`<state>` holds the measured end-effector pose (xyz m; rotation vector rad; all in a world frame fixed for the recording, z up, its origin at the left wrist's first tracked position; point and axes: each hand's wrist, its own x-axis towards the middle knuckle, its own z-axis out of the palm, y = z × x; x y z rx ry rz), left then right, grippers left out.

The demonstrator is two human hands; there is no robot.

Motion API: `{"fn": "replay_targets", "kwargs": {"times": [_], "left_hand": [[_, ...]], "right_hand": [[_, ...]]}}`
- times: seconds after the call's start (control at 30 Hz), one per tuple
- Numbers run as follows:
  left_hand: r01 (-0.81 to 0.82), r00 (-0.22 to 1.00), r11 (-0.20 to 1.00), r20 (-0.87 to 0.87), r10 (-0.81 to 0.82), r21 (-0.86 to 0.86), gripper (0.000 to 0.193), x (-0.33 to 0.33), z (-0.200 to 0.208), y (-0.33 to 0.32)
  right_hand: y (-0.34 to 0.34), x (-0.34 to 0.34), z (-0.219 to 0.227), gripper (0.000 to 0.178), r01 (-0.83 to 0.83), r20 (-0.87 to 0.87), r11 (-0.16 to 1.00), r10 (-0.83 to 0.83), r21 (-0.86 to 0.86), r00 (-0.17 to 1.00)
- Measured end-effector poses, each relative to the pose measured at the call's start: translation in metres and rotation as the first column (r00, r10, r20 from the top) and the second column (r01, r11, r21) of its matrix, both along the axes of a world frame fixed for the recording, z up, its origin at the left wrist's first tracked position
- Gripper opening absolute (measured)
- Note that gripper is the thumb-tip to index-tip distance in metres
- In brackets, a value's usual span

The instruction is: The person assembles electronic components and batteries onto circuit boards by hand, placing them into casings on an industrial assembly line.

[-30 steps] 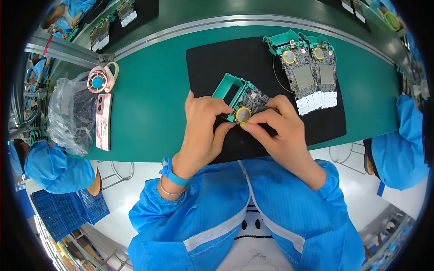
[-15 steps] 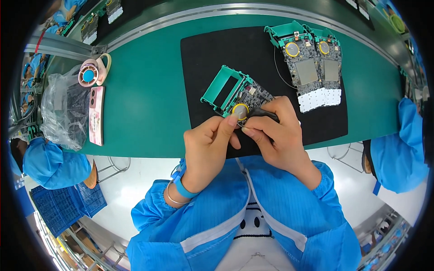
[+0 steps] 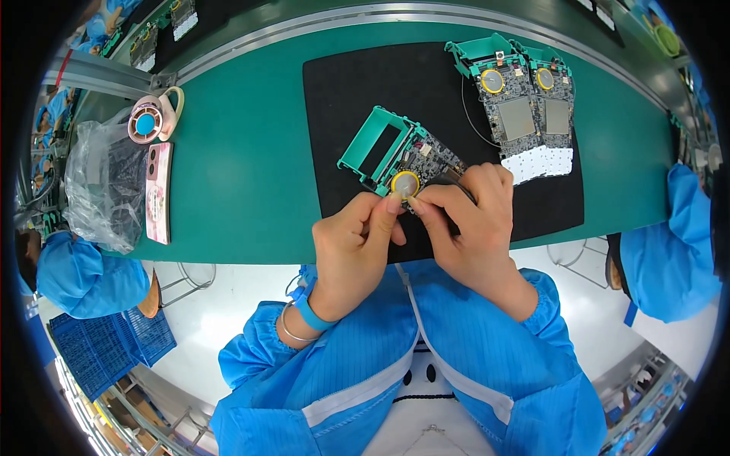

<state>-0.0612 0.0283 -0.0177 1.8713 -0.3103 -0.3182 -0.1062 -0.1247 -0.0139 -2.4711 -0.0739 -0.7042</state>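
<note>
A circuit board (image 3: 435,157) with a green plastic frame (image 3: 356,146) at one end lies tilted on the black mat (image 3: 357,83). Near its close edge sits a yellow-rimmed coin cell (image 3: 405,183). My left hand (image 3: 350,242) is closed on the board's edge, its thumb tip against the near side of the cell. My right hand (image 3: 480,228) pinches with thumb and forefinger right beside the cell; whatever lies between those tips is too small to make out. A slim black tool (image 3: 445,181) is tucked in the same hand, partly covered by the fingers.
Two similar boards with green frames (image 3: 525,114) lie side by side at the mat's back right. To the left on the green table (image 3: 236,152) are a phone (image 3: 158,194), a small round fan (image 3: 146,123) and a clear plastic bag (image 3: 103,190). Blue-sleeved people sit on both sides.
My right thumb and forefinger have moved up and in beside the coin cell, and the black tool has shifted back into the hand. My left hand stays nearly still on the board.
</note>
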Motion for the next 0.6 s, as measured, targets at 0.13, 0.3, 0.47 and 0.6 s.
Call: {"fn": "replay_targets", "kwargs": {"times": [0.13,0.3,0.47,0.6], "left_hand": [[0.008,0.999,1.0,0.043,-0.008,-0.01,0.023,0.0,0.0,-0.002],[-0.016,0.996,0.998,0.086,0.021,-0.056,0.022,-0.002,-0.006,-0.004],[-0.008,0.993,0.999,0.117,0.012,-0.042,0.024,-0.001,-0.005,-0.004],[-0.011,0.995,0.999,0.097,0.016,-0.051,0.025,-0.002,-0.004,-0.003]], "right_hand": [[0.006,-0.005,-0.009,0.011,0.002,-0.004,0.999,-0.002,0.043,1.0],[0.019,-0.006,-0.012,0.024,-0.041,0.095,0.987,0.026,0.157,0.995],[0.017,-0.015,-0.009,0.023,-0.056,0.097,0.995,0.048,0.087,0.994],[0.012,-0.021,-0.01,0.022,0.073,0.047,0.997,-0.074,0.017,0.996]]}}
